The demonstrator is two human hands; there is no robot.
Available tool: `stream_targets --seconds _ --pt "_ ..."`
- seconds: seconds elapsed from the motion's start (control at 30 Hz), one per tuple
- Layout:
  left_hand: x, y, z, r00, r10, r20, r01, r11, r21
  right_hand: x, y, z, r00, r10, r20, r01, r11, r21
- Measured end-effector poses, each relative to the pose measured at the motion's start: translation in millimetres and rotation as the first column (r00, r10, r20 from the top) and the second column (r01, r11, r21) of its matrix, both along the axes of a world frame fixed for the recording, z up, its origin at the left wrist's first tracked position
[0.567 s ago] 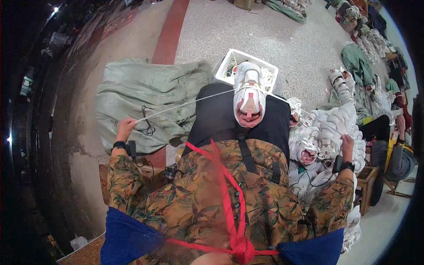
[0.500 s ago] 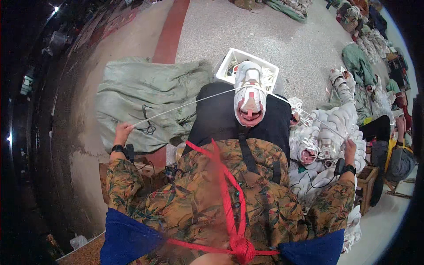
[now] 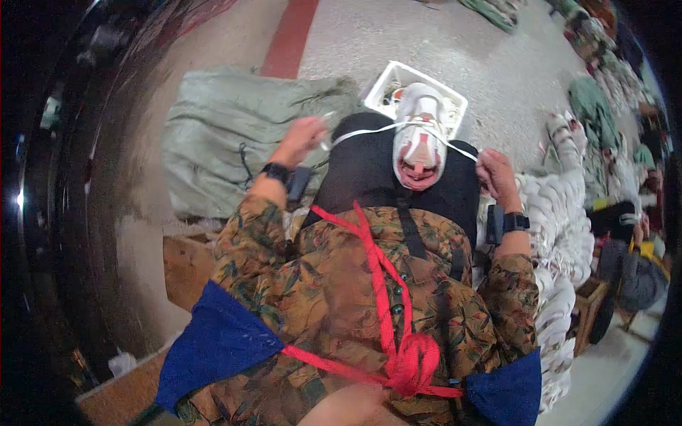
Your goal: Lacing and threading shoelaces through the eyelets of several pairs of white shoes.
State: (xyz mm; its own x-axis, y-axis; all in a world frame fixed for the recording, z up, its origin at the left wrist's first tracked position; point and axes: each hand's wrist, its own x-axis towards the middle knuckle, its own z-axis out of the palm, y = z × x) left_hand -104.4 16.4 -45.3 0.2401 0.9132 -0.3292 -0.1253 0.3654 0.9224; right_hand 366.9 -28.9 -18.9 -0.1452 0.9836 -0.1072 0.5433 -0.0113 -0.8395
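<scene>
The left hand (image 3: pixel 304 138) is raised at the left side of a white wrapped bundle (image 3: pixel 420 135) and is closed around one end of a white cord (image 3: pixel 369 130); the picture is smeared there, so how the fingers lie cannot be told. The right hand (image 3: pixel 494 177) sits at the bundle's other side, fisted on the cord's far end. Between the two hands the cord runs nearly level, crossing the upper part of the bundle, so its long axis goes left to right while the bundle's own long axis runs away from the person, up the picture. The bundle stands on the person's dark apron (image 3: pixel 362 177), its reddish open end towards the wearer, roughly midway between the hands; the right hand looks slightly the nearer, almost touching its side, while the left stands a little further out and higher. Judged from this, any tightening would pull outward along the cord's line, each hand away from the bundle.

Just behind the bundle is a white plastic crate (image 3: pixel 398 78). A grey-green sack (image 3: pixel 227 135) lies on the floor to the left, and a heap of similar white bundles (image 3: pixel 561 234) is piled to the right.
</scene>
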Motion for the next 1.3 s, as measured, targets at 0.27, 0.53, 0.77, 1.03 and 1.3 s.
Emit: stream_targets --seconds 0.27,0.53,0.77,1.03,1.3 --pt "132.5 24.8 22.6 0.749 -0.566 -0.343 0.657 0.698 0.283 -33.9 43.2 -25.3 0.944 0.189 0.271 -0.231 0.964 0.13" --pt "155.3 58.4 -22.7 0.936 -0.122 -0.331 0.341 0.546 0.765 -60.2 54.1 -20.2 0.833 -0.181 0.523 -0.175 0.811 0.558" --pt "152.9 43.1 19.7 0.927 -0.206 -0.315 0.357 0.747 0.561 -70.3 62.6 -32.7 0.935 -0.214 -0.282 0.227 0.974 0.013" --pt "170.9 45.1 16.5 0.902 -0.168 -0.397 0.407 0.639 0.653 -74.3 59.6 -14.2 0.616 -0.333 -0.714 0.182 0.942 -0.283" --pt "180.1 40.4 42.0 0.958 0.008 -0.288 0.209 0.669 0.714 -83.1 58.6 -12.8 0.684 -0.25 -0.685 0.266 0.96 -0.085"
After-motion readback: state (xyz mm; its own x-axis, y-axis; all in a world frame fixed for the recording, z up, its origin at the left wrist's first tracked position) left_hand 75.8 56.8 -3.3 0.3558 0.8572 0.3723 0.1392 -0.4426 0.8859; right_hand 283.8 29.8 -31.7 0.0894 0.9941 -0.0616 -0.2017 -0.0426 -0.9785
